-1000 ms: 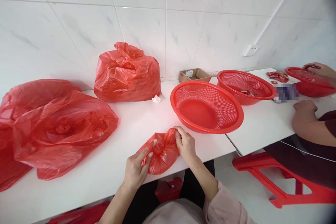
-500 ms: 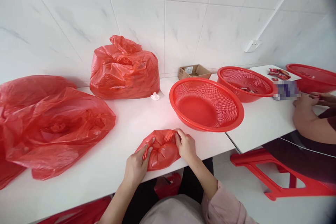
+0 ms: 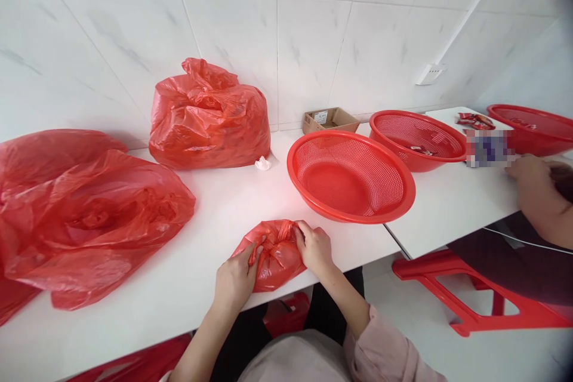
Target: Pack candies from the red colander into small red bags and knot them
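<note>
A small red plastic bag (image 3: pixel 275 256) lies at the near edge of the white table (image 3: pixel 215 209), its top bunched together. My left hand (image 3: pixel 235 277) grips the bag's left side with the fingers curled into the plastic. My right hand (image 3: pixel 313 248) pinches the gathered top from the right. Just beyond my right hand sits an empty red mesh basket (image 3: pixel 351 176).
Two large red bags (image 3: pixel 89 215) lie at the left and a full tied one (image 3: pixel 208 116) stands by the tiled wall. A small cardboard box (image 3: pixel 329 119), a second red basket (image 3: pixel 418 140) and a third (image 3: pixel 532 128) follow rightward. Another person's hand (image 3: pixel 535 182) rests there, above a red stool (image 3: pixel 470 298).
My hands have pressed closer on the small bag and it has settled lower on the table. The other person's hand has drawn back from the far basket to the table edge.
</note>
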`<state>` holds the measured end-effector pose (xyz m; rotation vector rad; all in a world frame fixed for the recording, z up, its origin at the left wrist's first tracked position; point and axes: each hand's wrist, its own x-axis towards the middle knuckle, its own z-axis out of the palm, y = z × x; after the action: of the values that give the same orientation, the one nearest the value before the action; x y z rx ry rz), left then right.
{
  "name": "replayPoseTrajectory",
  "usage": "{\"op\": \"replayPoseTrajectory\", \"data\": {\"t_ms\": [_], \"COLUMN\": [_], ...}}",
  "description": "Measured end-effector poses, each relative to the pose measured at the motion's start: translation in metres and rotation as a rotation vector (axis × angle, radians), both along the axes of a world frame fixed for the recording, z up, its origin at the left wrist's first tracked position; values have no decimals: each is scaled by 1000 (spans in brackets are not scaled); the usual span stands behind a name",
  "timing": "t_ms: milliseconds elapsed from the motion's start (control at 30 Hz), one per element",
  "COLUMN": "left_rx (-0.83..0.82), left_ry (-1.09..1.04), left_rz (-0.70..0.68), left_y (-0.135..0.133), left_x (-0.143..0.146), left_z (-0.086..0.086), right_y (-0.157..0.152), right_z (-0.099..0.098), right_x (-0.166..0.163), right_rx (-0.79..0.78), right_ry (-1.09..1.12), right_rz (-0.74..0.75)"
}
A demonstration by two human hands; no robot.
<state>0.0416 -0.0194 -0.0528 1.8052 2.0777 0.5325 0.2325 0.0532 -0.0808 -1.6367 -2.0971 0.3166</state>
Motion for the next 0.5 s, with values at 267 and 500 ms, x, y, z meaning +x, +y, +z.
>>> {"op": "replayPoseTrajectory", "data": {"t_ms": [267, 500], "left_rx": [-32, 76], "left_ry": [-111, -625], "left_rz": [2, -148], "left_y": [0, -21], "left_x": [-2, -30], "left_z": [1, 35], "right_y": [-1, -17], "right_z": [1, 56], "right_x": [1, 23], "right_rx": [-49, -156], "right_ry": [143, 494], "right_rz": [25, 245]}}
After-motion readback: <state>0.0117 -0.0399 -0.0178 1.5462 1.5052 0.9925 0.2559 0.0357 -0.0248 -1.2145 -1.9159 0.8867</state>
